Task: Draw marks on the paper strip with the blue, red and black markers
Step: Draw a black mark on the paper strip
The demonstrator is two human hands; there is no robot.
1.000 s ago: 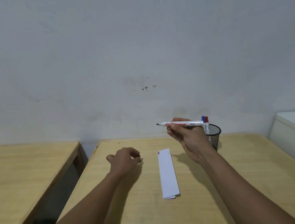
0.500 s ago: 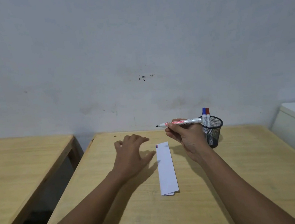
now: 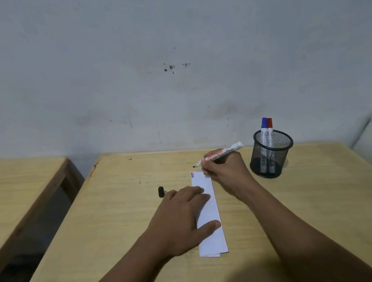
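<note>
Out at nine o'clock of the action sits the black cap [image 3: 161, 191], lying loose on the wooden table [image 3: 304, 196], parked just beyond the left hand's fingertips, likely so it stays out of the way but easy to grab. Next, the left hand [image 3: 180, 218] is spread flat, palm down, fingers and thumb laid across the left edge of the paper strip [image 3: 209, 217], and my read is it's there to pin the strip so it can't skid under the pen. The strip runs lengthwise from six to twelve o'clock at the centre of the table, and up at its twelve o'clock end, left corner, a short blue mark and a short red mark [image 3: 192, 175] stand side by side. Hovering right by that corner is the tip of the black marker [image 3: 219, 155], uncapped, angled down toward ten o'clock, pinched in a writing grip by the right hand [image 3: 227, 173], whose heel rests on the strip's far end. Two colours down, so black looks like the stroke in hand; whether the tip touches paper, I can't tell. Over at two o'clock, the mesh cup [image 3: 272, 153] holds the blue marker [image 3: 264, 128] and red marker [image 3: 270, 128], capped and upright.
</note>
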